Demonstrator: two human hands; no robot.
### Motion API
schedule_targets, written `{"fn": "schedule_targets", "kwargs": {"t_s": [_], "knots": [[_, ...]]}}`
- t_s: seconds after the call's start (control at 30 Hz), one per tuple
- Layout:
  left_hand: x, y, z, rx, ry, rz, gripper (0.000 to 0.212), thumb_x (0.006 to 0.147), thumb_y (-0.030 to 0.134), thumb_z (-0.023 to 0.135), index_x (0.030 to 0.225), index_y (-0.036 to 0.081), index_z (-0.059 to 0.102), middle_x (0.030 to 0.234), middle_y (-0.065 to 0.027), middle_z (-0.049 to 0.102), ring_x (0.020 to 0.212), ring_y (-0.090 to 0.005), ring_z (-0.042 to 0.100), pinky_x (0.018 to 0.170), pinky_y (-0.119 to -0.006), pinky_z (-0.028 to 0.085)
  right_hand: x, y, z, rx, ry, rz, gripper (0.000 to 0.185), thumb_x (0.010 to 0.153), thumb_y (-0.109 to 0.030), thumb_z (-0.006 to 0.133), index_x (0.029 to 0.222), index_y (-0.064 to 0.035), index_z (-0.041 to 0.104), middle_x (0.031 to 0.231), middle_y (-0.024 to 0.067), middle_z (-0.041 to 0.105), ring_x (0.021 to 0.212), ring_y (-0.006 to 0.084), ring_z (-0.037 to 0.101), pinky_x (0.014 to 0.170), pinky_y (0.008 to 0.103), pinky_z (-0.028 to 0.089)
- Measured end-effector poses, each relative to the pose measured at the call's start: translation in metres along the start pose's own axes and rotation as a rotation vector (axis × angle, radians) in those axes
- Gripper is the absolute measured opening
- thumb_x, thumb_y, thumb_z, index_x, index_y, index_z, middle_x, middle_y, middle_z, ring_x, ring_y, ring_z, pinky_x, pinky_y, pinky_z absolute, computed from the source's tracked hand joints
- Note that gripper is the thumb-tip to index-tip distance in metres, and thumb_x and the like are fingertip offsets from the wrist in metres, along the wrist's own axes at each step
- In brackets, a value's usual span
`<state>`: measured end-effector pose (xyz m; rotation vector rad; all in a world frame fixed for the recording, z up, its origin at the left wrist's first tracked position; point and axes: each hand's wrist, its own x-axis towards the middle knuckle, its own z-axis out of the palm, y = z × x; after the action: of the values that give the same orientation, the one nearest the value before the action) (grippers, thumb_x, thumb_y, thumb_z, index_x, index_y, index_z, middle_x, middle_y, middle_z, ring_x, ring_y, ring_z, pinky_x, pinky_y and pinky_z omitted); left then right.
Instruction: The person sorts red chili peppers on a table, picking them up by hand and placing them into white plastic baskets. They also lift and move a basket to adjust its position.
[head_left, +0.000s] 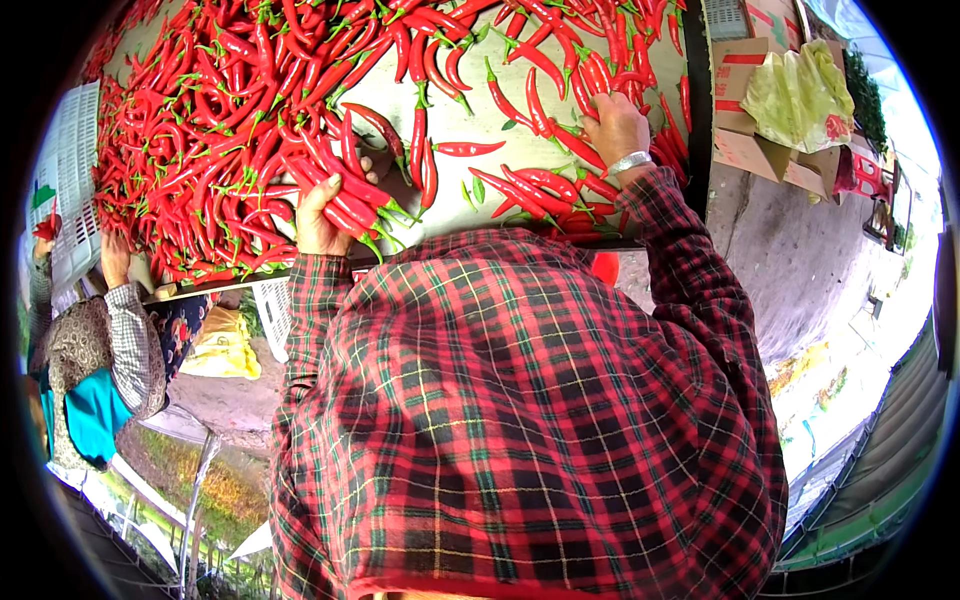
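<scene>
Red chili peppers (217, 135) with green stems lie in a dense heap over the left of a pale tabletop (457, 202). My left hand (324, 217) is closed around a bunch of red chilies (352, 199), stems pointing down and right, at the table's near edge. Over on the right, my right hand (619, 129) has its fingers bent down onto chilies (592, 82) in a looser spread; the fingertips are partly hidden, so a grip cannot be made out. A silvery bracelet is on that wrist. More chilies (525, 191) lie between my hands, with a few small green leaves (478, 189).
A dark raised edge (699, 112) bounds the table on the right. Beyond it stand open cardboard boxes (750, 150) with a pale green plastic bag (802, 97). At the left, a co-worker (112, 337) reaches to the heap beside a white plastic crate (71, 165). A yellow sack (225, 345) lies below.
</scene>
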<state>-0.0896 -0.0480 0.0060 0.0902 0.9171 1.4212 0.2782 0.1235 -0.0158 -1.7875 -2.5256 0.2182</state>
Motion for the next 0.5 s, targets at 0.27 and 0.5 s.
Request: {"fn": "schedule_targets", "kwargs": {"t_s": [0.27, 0.5], "knots": [[-0.006, -0.009, -0.033, -0.178, 0.055, 0.016, 0.05, 0.08, 0.011, 0.057, 0.123, -0.006, 0.037, 0.105, -0.0231, 0.059, 0.094, -0.0356, 0.058, 0.087, -0.045, 0.046, -0.007, 0.007, 0.001, -0.108, 0.042, -0.011, 0.026, 0.065, -0.019, 0.073, 0.088, -0.0142, 0.062, 0.089, 0.0071, 0.055, 0.086, 0.0295, 0.057, 0.068, 0.0431, 0.048], [-0.021, -0.027, -0.077, -0.293, 0.095, 0.06, 0.051, 0.079, 0.013, 0.058, 0.121, -0.007, 0.039, 0.106, -0.0235, 0.057, 0.097, -0.037, 0.055, 0.089, -0.047, 0.044, -0.018, 0.033, -0.004, 0.237, -0.002, -0.114, 0.029, 0.061, -0.015, 0.073, 0.088, -0.0086, 0.063, 0.083, 0.0109, 0.057, 0.08, 0.0325, 0.058, 0.07, 0.0431, 0.049]]}}
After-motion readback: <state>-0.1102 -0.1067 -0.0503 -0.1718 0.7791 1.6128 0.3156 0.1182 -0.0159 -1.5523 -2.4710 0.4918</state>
